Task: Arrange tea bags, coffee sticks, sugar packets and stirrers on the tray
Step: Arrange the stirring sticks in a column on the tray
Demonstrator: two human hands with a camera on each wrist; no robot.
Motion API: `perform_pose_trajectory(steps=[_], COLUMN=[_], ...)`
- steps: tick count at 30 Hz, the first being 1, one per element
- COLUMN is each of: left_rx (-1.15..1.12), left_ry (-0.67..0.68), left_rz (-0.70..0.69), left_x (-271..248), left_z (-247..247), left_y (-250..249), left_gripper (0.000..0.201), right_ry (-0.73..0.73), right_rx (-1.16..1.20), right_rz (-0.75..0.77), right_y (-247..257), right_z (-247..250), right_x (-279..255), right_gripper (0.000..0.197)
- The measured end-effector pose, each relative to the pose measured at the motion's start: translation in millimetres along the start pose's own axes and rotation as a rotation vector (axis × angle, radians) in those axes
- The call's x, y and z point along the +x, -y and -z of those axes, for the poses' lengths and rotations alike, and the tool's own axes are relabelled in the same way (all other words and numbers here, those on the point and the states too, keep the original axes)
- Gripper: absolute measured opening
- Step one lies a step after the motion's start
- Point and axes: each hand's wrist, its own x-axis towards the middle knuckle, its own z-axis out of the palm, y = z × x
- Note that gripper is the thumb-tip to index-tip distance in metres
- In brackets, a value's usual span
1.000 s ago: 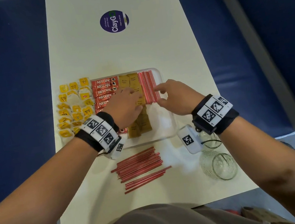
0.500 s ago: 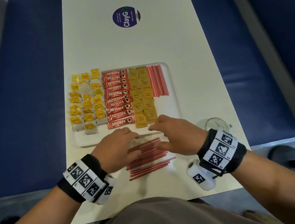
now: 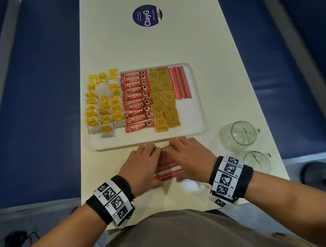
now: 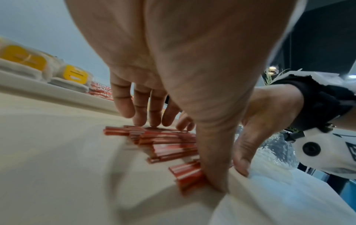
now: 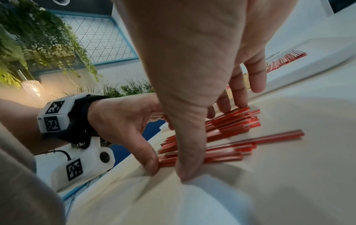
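Note:
On the white tray (image 3: 152, 141) lie yellow tea bags (image 3: 103, 104) at the left, red coffee sticks (image 3: 137, 100), brown sugar packets (image 3: 163, 100) and a row of red stirrers (image 3: 179, 82) at the right. A loose pile of red stirrers (image 3: 166, 164) (image 4: 167, 140) (image 5: 227, 126) lies on the table just in front of the tray. My left hand (image 3: 152, 166) (image 4: 181, 152) and right hand (image 3: 181, 160) (image 5: 210, 137) bracket this pile from each side. Straight fingers touch its far edge and the thumbs press its near edge. The stirrers still lie flat on the table.
Two clear glass mugs (image 3: 238, 133) (image 3: 256, 161) stand at the right, close to my right wrist. A round purple sticker (image 3: 147, 15) marks the far table. Blue benches (image 3: 29, 100) run along both long table edges. The tray's near right corner (image 3: 191, 119) is bare.
Both hands left the stirrers on the tray and drew back toward my body. They now close in on the loose stirrer pile from both sides.

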Motion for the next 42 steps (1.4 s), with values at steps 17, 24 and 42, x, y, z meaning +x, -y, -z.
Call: perform_pose_trajectory(steps=[17, 24, 42], left_rx=[-0.182, -0.2, -0.353], left_ry=[-0.054, -0.087, -0.109], left_rz=[0.051, 0.064, 0.059], left_x=[7.5, 4.3, 10.0], left_z=[11.9, 16.2, 25.8], left_y=[4.7, 5.4, 3.2], left_gripper=[0.031, 0.032, 0.023], right_ry=[-0.087, -0.106, -0.155], right_rx=[0.081, 0.099, 0.342], right_rz=[-0.018, -0.014, 0.013], right_y=[-7.9, -10.1, -16.0], right_z=[2.9, 8.0, 34.8], right_x=[16.4, 17.4, 21.1], right_gripper=[0.016, 0.025, 0.024])
